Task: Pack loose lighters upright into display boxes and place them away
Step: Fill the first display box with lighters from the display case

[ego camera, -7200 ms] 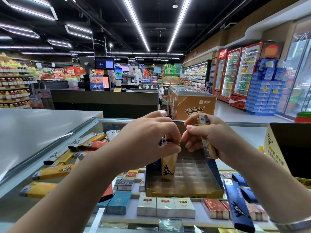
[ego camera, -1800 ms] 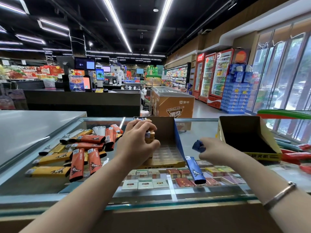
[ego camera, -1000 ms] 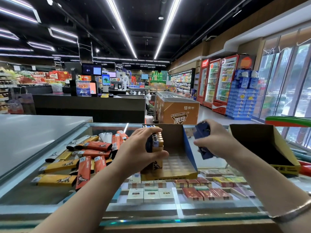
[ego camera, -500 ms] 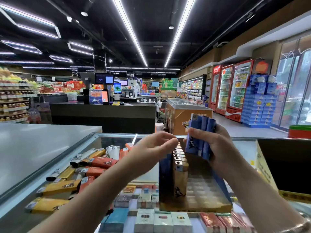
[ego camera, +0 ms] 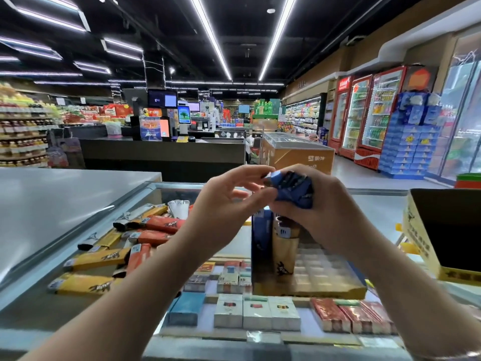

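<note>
My right hand (ego camera: 322, 212) grips a bunch of blue lighters (ego camera: 294, 192) above the display box (ego camera: 320, 272). With thumb and forefinger, my left hand (ego camera: 229, 201) pinches the top end of one blue lighter in that bunch. The box stands on the glass counter and has a gridded tray. At its left side, yellow lighters (ego camera: 282, 254) and a blue one stand upright. Loose orange and yellow lighters (ego camera: 117, 246) lie in a pile on the glass to the left.
A second open display box (ego camera: 447, 230), yellow with a dark inside, stands at the right. Cigarette packs (ego camera: 257, 311) lie under the glass counter top. A grey counter (ego camera: 52, 199) runs along the left. Shop aisles and drink fridges are behind.
My right hand picked up blue lighters from the counter, brought them over the box and tipped them lower. My left hand left the upright lighters and now pinches one of the bunch.
</note>
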`<control>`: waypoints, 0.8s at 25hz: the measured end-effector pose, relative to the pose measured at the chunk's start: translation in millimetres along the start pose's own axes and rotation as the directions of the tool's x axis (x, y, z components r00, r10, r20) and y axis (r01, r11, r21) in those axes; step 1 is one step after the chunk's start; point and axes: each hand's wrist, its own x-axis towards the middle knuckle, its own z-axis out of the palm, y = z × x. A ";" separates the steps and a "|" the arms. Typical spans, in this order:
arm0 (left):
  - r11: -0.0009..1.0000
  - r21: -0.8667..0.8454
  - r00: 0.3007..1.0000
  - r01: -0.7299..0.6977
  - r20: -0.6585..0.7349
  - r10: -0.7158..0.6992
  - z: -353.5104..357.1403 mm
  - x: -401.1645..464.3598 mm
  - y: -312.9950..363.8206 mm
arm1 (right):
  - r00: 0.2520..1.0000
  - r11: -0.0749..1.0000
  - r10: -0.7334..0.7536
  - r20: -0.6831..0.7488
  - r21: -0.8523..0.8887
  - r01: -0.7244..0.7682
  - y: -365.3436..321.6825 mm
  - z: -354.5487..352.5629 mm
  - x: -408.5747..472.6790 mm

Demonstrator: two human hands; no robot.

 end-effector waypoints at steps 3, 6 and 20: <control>0.999 0.014 0.998 -0.048 -0.047 0.049 -1.6 -0.3 -0.5 | 1.000 1.000 -0.025 0.013 -0.010 0.025 -2.4 6.4 -1.7; 0.994 -0.087 0.991 -0.071 -0.117 0.060 -4.7 1.1 1.4 | 0.989 0.995 0.028 -0.144 0.104 -0.013 1.6 4.1 0.5; 0.895 0.415 0.983 -0.162 0.150 0.108 -11.3 -5.0 -6.2 | 0.796 0.773 0.588 -0.146 0.391 -0.499 25.7 13.7 -7.9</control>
